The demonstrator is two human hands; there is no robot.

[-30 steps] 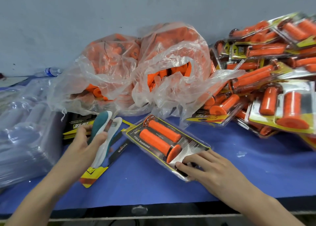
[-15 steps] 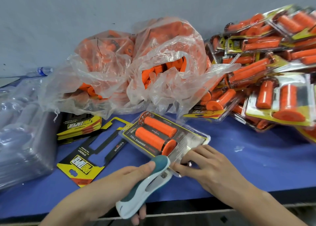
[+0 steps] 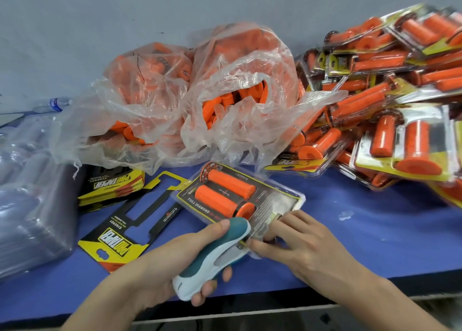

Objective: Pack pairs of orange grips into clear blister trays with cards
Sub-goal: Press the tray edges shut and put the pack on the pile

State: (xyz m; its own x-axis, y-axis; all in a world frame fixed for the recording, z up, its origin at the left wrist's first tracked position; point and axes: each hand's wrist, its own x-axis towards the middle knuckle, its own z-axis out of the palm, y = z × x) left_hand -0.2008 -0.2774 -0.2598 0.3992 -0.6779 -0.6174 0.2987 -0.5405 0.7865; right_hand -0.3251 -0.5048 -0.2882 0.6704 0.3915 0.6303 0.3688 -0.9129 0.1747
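A: Any change around the blister tray (image 3: 282,202)?

B: Yes. Gripping the stapler (image 3: 215,253) tight in the left hand (image 3: 172,265), thumb on top; brought over from nine o'clock a second ago, now nosed onto the tray's six o'clock edge.

A: And the right hand (image 3: 302,243)?

B: Pressing down on the five o'clock corner, fingers nearly straight, holding nothing.

A: Whereabouts of the orange grips (image 3: 225,193)?

B: Side by side inside the tray, over the card, mid blue table (image 3: 350,243), at seven o'clock from the finished pile (image 3: 390,100).

A: Meaning for the job?

B: Filling apparently done; likely about to staple this pack shut.
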